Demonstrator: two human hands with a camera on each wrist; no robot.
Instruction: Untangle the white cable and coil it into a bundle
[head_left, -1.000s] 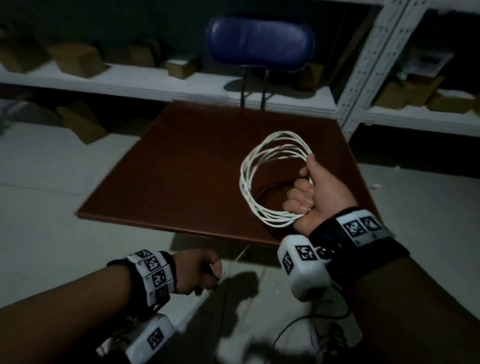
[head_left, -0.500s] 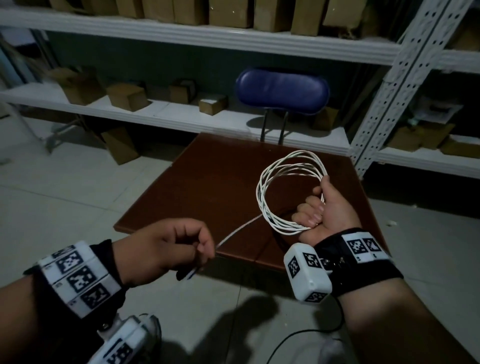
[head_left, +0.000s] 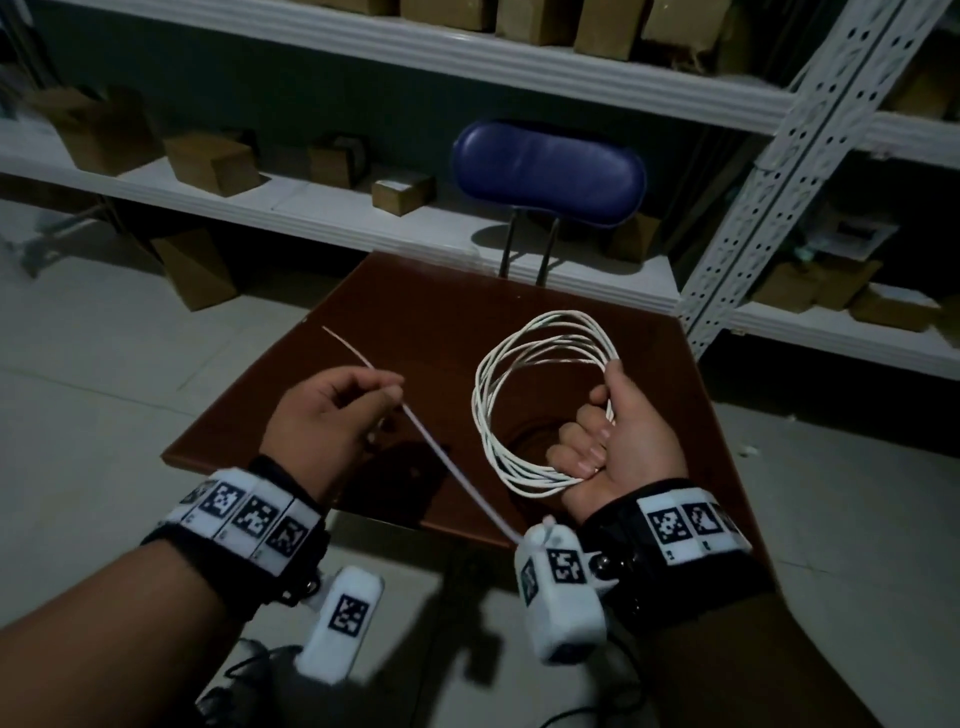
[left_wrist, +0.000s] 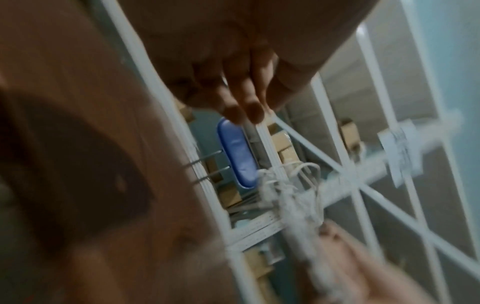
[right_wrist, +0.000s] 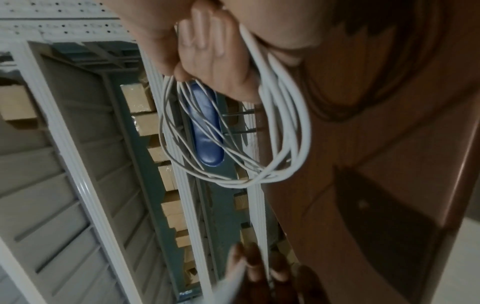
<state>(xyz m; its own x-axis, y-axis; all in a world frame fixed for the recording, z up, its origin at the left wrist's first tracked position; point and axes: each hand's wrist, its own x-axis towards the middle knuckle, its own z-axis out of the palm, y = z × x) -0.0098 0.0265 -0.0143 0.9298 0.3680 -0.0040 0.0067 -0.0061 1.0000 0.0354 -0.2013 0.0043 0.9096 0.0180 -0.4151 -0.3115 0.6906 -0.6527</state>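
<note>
The white cable (head_left: 524, 358) hangs in several round loops above the brown table (head_left: 415, 312). My right hand (head_left: 618, 431) grips one side of the coil (right_wrist: 259, 131) in its fist. A loose tail (head_left: 447, 462) runs from below the right wrist up to my left hand (head_left: 337, 410). The left hand pinches that tail between thumb and fingers, and the free end (head_left: 340, 340) sticks out past it to the upper left. In the left wrist view the left fingers (left_wrist: 244, 107) close on the strand, blurred.
A blue chair back (head_left: 548, 174) stands behind the table. White metal shelving (head_left: 753, 208) with cardboard boxes (head_left: 213, 163) lines the wall behind and to the right. Pale tiled floor (head_left: 104, 364) surrounds the small table.
My left hand rose from below the table edge to beside the coil, drawing the tail up and taut. The right hand kept its hold on the coil.
</note>
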